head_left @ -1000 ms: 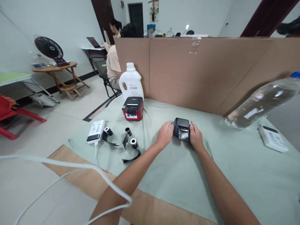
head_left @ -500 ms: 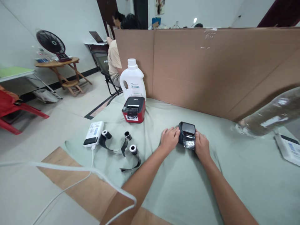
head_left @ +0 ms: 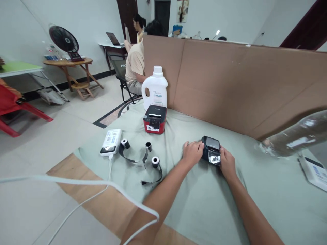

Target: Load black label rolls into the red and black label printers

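A small black portable printer [head_left: 211,150] rests on the cloth-covered table, a strip of shiny black film hanging out of its front. My left hand [head_left: 193,153] grips its left side, and my right hand [head_left: 228,162] clasps the right side; the tips of the right fingers are partly hidden behind it. Left of my hands stand a black ribbon roll [head_left: 148,146], a second ribbon roll [head_left: 155,162] with a white core, and a third ribbon roll [head_left: 125,144], each with a loose tail. A red and black label printer [head_left: 155,119] sits farther back, also with black film at its front.
Behind the table rises a cardboard panel [head_left: 230,78], with a white jug [head_left: 155,86] at its left. A white power bank [head_left: 111,142] trails a white cable [head_left: 107,183] past my left forearm. At right lie a clear-wrapped roll [head_left: 298,136] and another white device [head_left: 313,172]. People sit beyond.
The whole view has swung a little to the left, so things appear farther right. Both hands keep their hold on the black portable printer, which shows no clear movement on the table.
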Motion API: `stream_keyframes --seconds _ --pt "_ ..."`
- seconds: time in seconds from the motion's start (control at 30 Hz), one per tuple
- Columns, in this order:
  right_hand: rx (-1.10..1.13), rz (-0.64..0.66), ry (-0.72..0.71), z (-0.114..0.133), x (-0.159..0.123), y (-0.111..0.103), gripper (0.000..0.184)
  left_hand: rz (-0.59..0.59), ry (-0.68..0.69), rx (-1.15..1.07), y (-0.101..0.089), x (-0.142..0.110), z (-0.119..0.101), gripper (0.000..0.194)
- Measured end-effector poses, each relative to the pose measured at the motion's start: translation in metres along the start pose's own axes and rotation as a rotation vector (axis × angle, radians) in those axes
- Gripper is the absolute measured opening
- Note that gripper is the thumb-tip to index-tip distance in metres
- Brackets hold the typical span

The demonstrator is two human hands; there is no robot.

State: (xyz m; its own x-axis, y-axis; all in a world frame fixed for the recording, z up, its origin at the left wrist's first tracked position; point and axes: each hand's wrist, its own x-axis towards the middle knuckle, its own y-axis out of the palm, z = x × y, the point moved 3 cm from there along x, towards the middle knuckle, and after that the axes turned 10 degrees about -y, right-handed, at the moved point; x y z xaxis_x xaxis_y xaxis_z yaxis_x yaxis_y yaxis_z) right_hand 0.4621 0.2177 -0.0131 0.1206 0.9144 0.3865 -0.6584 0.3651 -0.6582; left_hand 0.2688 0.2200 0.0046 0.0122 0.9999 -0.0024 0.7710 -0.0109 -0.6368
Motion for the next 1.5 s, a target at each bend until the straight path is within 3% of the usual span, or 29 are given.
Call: stream_keyframes --seconds 0.2,0.27,0.33,0.43,0.57,0.73,0.9,0.97,1.07,1.23,1.37,1.5 --pt "0.174 -0.053 0.086 0.002 0.023 -0.008 0.071 -0.028 -0.05 -0.262 -0.057 0.012 -0.017 0.044" --pt "0.289 -0.046 0.165 0.004 0.029 -0.008 0.069 0.006 -0.071 -0.322 -0.067 0.015 -0.019 0.044" --pt "0.413 -0.026 0.257 0.008 0.03 -0.008 0.067 0.087 -0.099 -0.321 -0.063 0.017 -0.018 0.042" --pt "0.5 -0.021 0.377 0.012 0.027 -0.009 0.065 0.232 -0.145 -0.271 -0.037 0.015 -0.016 0.041" --pt "0.446 0.023 0.382 0.018 0.023 -0.01 0.068 0.226 -0.143 -0.221 -0.01 0.006 -0.017 0.041" --pt "0.233 0.067 0.238 0.022 0.023 -0.012 0.083 0.157 -0.106 -0.184 -0.006 -0.002 -0.018 0.04" --pt "-0.094 0.199 0.233 0.031 0.034 -0.006 0.079 0.195 -0.118 -0.234 -0.004 -0.004 -0.02 0.045" --pt "-0.27 0.253 0.229 0.041 0.037 0.0 0.09 0.155 -0.172 -0.282 -0.008 -0.004 -0.022 0.049" --pt "-0.443 0.326 0.267 0.059 0.037 0.011 0.108 0.083 -0.208 -0.355 -0.019 -0.002 -0.026 0.054" --pt "-0.554 0.393 0.355 0.077 0.034 0.017 0.118 0.059 -0.206 -0.41 -0.043 0.005 -0.032 0.055" --pt "-0.572 0.378 0.332 0.083 0.03 0.017 0.108 0.002 -0.181 -0.508 -0.075 0.008 -0.034 0.056" --pt "-0.533 0.308 0.234 0.08 0.026 0.009 0.095 -0.097 -0.123 -0.617 -0.121 0.006 -0.034 0.049"
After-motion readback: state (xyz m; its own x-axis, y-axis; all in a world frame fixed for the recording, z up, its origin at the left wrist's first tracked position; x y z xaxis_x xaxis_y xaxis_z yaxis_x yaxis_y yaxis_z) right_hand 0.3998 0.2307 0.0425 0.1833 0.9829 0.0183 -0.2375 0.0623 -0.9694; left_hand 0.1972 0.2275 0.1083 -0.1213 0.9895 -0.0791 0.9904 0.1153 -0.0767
